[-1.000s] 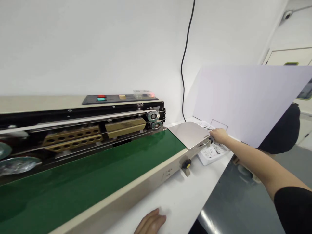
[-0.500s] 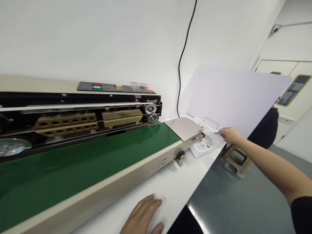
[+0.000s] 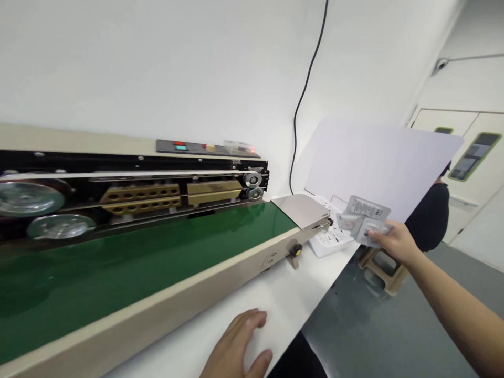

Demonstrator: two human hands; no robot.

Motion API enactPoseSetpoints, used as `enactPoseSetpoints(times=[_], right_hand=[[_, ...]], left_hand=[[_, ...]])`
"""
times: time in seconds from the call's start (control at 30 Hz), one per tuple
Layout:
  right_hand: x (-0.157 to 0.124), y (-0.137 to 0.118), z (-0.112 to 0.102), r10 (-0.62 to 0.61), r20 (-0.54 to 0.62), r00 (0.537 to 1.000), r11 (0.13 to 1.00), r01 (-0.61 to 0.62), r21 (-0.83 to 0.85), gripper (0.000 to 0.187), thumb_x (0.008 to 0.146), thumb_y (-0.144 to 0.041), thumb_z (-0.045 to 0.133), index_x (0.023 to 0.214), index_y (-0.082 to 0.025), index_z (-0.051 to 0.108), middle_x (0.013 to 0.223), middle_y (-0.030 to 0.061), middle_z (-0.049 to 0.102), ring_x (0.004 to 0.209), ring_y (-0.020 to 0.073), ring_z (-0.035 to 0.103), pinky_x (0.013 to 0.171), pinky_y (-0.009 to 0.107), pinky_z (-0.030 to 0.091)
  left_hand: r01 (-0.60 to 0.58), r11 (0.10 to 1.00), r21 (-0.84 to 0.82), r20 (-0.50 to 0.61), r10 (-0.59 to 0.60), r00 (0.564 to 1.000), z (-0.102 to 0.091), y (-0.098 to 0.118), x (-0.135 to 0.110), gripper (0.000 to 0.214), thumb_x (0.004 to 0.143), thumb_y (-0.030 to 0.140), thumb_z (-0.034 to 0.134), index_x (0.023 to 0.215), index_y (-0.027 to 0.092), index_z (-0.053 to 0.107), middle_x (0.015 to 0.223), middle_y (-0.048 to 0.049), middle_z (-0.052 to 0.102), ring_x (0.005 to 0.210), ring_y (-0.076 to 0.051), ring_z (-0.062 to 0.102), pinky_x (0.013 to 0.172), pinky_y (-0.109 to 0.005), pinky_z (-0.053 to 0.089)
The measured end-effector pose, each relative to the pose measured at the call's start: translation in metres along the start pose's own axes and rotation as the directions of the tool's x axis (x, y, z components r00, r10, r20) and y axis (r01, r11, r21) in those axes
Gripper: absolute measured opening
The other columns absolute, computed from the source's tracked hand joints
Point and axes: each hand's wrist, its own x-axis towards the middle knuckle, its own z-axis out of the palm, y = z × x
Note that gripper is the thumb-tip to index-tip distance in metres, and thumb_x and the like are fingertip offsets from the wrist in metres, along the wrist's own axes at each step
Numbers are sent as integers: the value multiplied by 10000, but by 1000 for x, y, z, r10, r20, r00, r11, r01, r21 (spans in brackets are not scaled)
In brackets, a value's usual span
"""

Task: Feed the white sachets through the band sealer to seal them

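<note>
My right hand is lifted above the end of the white table, closed on a small bunch of clear labelled packets. Just below and left of them lies a white tray with more packets in it, under the metal exit plate of a band sealer. The sealer's green conveyor belt runs along the left of the view. My left hand rests flat on the white table top at the near edge, fingers spread, holding nothing.
The sealer's control panel has red and green buttons. A black cable hangs down the wall. A large white board leans behind the tray. A person in black stands behind it. A beige stool stands on the grey floor.
My right hand has come away from the tray, rising and drawing back with a bunch of packets in it. My left hand stays on the table.
</note>
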Motion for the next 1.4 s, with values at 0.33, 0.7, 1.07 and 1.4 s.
enactPoseSetpoints(times=[0.33,0.7,1.07,1.4], right_hand=[[-101,-99,149,-156,481,863,524,-341,781,348,724,-397,687,963,-143,684,903,100,698,829,272,652,719,395,545],[-101,-115,192,-210,557,804,500,-401,767,431,728,-427,682,1075,-181,615,1025,99,664,932,275,623,831,430,499],[-120,-141,205,-73,450,890,363,-397,843,378,740,-371,683,1041,-193,542,956,69,672,864,224,640,803,375,520],[-136,-154,223,158,354,922,307,-387,870,381,798,-481,594,1032,-180,583,956,69,660,864,200,618,791,332,513]], left_hand=[[216,698,-682,115,-190,975,-22,34,12,809,701,545,647,1292,144,266,1267,-179,496,1169,-289,480,992,-436,370],[487,475,-733,187,-548,815,-23,29,26,356,591,274,735,821,139,499,754,-36,619,683,-160,574,635,-281,453],[477,417,-774,215,-535,817,-21,33,24,358,624,214,714,933,126,557,886,-76,682,803,-207,628,725,-325,500],[477,360,-802,207,-582,787,-20,45,29,428,553,92,750,925,159,549,896,-34,702,831,-198,654,713,-261,519]])
